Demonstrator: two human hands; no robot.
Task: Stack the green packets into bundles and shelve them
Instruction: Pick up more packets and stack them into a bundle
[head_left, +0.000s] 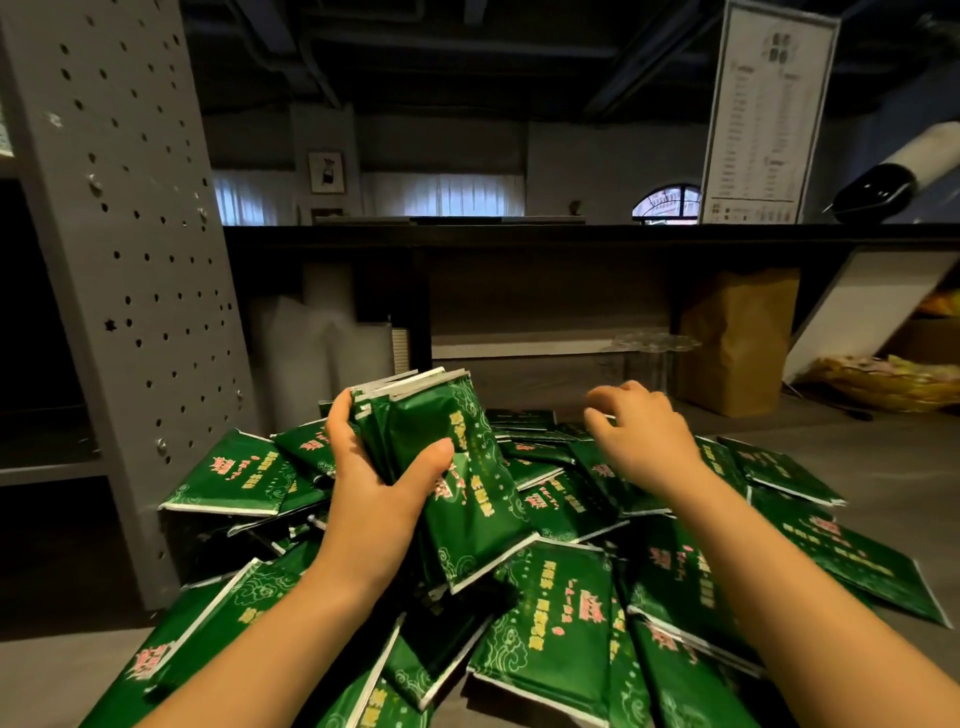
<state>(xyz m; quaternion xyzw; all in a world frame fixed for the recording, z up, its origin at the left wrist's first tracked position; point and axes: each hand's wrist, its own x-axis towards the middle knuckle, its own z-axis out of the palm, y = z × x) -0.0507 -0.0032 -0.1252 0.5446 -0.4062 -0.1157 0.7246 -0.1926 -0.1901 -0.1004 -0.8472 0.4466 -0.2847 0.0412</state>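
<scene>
Upright, the left hand (374, 467) grips a packet bundle (447, 467); right hand (639, 431) (fingers curled, empty) hovers over the pile (561, 623).

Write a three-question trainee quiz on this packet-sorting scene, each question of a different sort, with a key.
1. True or false: the left hand grips a bundle of green packets.
2. The right hand is: A) holding a packet, B) empty, above the loose pile, C) on the shelf.
3. Fill in: the brown paper bag stands under the dark ____.

Key: 1 true; 2 B; 3 counter.
</scene>
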